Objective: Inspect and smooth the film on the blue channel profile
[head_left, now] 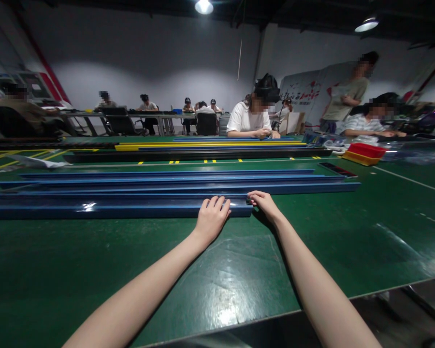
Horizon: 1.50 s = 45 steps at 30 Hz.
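A long blue U-shaped channel [130,207] lies lengthwise on the green table, its right end between my hands. My left hand [213,217] reaches over its near wall close to that end, fingers curled onto the channel. At the very end, my right hand [264,203] is closed in a pinch on a small dark piece [249,199], which touches or nearly touches the channel's opening. The fingers partly cover this piece, so its exact shape is unclear. Just beyond lie several more blue channels [297,188], parallel to the first.
Farther back lie a long black strip [203,155] and yellow strips [210,144]. A dark phone-like slab [337,169] and a red bin [366,151] stacked with a yellow one are at the right. Across the green table [348,232], a person in white [252,118] works; others sit behind.
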### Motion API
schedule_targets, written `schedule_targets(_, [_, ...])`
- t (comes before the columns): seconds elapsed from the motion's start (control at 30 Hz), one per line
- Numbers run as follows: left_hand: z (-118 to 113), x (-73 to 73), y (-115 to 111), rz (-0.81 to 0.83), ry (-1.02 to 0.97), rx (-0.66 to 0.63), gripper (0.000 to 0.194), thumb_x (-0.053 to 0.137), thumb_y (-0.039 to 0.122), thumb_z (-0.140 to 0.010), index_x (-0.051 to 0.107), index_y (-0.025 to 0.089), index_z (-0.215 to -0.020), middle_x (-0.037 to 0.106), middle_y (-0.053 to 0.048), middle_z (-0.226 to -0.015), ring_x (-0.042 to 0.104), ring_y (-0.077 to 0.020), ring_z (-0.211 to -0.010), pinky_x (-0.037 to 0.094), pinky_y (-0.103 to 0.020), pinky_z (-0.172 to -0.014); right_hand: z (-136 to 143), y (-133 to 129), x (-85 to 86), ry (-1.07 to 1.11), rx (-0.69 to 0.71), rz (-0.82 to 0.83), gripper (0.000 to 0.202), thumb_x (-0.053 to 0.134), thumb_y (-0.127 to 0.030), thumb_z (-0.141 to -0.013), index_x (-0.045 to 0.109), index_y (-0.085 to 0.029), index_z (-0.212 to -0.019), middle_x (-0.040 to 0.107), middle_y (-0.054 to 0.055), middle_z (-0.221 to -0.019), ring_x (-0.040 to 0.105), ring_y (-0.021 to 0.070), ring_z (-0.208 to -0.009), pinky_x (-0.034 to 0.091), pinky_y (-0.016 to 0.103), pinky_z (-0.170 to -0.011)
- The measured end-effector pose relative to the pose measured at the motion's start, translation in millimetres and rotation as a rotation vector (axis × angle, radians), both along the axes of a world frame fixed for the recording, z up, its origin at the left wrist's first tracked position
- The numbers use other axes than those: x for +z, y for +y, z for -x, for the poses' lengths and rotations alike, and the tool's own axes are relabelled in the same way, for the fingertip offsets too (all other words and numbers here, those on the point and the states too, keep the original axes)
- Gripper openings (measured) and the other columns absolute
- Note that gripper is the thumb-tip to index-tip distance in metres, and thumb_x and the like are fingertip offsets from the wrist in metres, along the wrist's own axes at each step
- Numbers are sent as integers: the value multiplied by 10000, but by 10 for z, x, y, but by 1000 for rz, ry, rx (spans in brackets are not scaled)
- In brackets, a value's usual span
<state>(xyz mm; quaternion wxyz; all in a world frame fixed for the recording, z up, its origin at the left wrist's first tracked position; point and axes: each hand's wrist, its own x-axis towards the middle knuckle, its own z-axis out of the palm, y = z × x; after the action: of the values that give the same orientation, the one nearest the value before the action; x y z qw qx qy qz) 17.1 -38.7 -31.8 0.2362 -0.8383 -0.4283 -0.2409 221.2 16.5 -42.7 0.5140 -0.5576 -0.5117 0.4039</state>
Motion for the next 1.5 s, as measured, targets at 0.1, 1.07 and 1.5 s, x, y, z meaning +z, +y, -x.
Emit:
schedule_targets(0.1, [-3, 1, 2, 11, 2, 3, 266, 434, 281, -880, 550, 190, -1101, 586, -94, -1126, 519, -219, -1009, 399, -357, -789, -10, -14, 23, 4, -1, 1, 163, 499, -242, -583, 618, -153, -649, 587, -3, -597, 479, 67, -508, 377, 183, -486])
schedule_targets(1.07, [6, 19, 5, 30, 9, 80, 290, 429, 383, -872, 562, 169, -1015, 609, -86, -995, 527, -224, -879, 360, -343, -719, -16, -111, 103, -152, 128, 44, 172, 594, -320, -630, 549, -159, -591, 514, -36, -508, 456, 57, -467, 372, 168, -438])
schedule_targets(1.5, [11, 10, 14, 25, 11, 69, 262, 430, 379, -875, 576, 162, -895, 605, -64, -841, 526, -203, -787, 307, -326, -681, -50, -95, 83, -167, 149, 66, 148, 563, -289, -652, 528, -161, -586, 499, -43, -488, 439, 52, -442, 356, 173, -440])
